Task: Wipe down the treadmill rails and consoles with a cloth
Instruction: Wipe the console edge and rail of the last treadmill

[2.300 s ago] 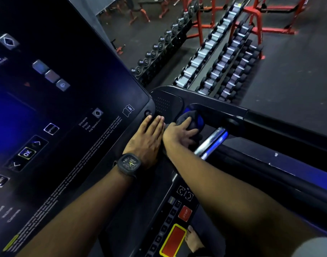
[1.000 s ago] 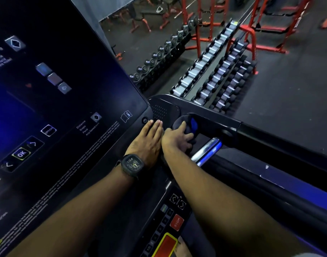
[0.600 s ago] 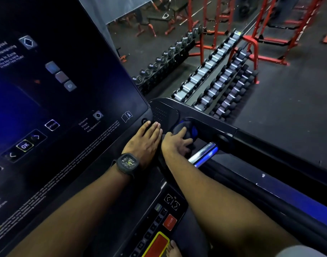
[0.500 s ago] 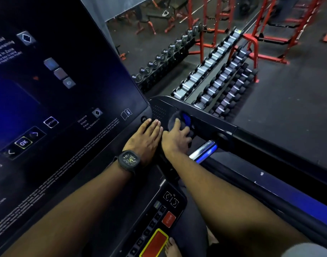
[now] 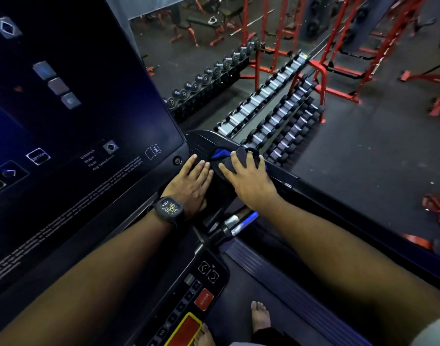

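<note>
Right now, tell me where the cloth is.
In the head view, the cloth sits under the right hand on the rail corner, just right of the left hand.

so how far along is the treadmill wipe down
Done: nothing visibly marks any surface as wiped, so I cannot tell. In hand: the right hand holds the cloth down on the front corner of the right rail, beside the console screen; the left hand rests flat next to it. Left, likely: the rail's length back toward the person and the lower keypad.
</note>
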